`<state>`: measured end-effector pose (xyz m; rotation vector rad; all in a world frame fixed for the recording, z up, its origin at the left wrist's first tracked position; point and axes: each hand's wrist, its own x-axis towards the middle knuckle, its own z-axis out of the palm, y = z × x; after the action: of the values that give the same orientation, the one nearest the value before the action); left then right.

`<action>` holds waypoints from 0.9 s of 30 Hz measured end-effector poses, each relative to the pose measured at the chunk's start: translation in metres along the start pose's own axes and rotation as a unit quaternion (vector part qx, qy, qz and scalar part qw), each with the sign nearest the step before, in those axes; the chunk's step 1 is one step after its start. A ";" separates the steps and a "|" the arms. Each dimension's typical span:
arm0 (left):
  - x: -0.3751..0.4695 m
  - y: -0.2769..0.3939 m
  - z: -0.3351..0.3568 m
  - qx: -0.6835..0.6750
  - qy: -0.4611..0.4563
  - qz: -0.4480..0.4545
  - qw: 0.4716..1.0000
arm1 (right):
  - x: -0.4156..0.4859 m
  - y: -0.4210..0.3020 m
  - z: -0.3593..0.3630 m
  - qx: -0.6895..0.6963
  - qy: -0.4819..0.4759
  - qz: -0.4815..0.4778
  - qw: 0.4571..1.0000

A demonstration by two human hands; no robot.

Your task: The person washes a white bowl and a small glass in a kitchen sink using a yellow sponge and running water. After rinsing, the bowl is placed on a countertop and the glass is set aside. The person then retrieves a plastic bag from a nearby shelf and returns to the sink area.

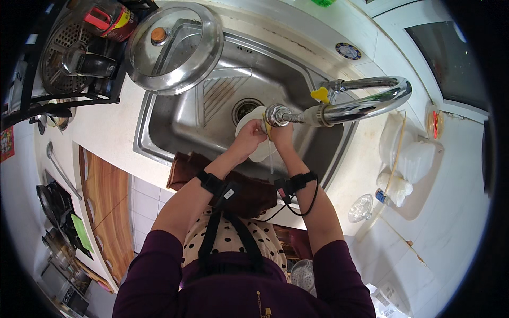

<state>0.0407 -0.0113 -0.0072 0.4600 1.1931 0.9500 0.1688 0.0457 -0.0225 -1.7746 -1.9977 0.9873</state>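
Both hands are together over the sink, just under the tap's spray head. My left hand has its fingers closed on a small yellow item, whose kind I cannot make out. Against the other side of that item is my right hand; the spray head covers its fingers, so its grip is hidden. Below the hands, a white bowl sits in the steel sink, beside the drain. A thin stream of water runs down past the hands.
A glass pot lid with a steel rim lies over the sink's left corner. The curved chrome faucet reaches in from the right. A brown cloth hangs over the front edge. Plastic containers stand on the right counter, a black rack on the left.
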 end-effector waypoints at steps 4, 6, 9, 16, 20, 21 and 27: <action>0.012 -0.003 -0.011 0.019 0.065 0.010 0.998 | 0.003 0.039 0.033 0.225 0.008 0.185 0.957; 0.021 0.003 -0.017 -0.034 0.087 -0.055 0.994 | 0.002 0.061 0.048 0.241 0.023 0.234 0.942; 0.030 0.013 -0.025 -0.124 0.058 -0.105 0.985 | -0.008 0.075 0.051 0.286 -0.058 0.260 0.921; 0.052 0.005 -0.010 -0.295 -0.008 -0.102 0.950 | 0.015 0.050 -0.098 0.324 0.249 0.155 0.900; 0.058 0.001 0.002 -0.308 -0.039 -0.085 0.947 | 0.023 0.026 -0.135 0.436 0.315 0.119 0.834; 0.059 0.001 0.005 -0.327 -0.039 -0.089 0.940 | 0.024 0.025 -0.133 0.424 0.329 0.120 0.835; 0.061 0.001 0.014 -0.334 0.017 -0.114 0.935 | 0.019 0.048 -0.112 0.451 0.285 0.103 0.839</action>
<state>0.0568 0.0418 -0.0367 -0.2368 0.8566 1.0898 0.2718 0.0969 0.0229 -1.4621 -0.7585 1.0353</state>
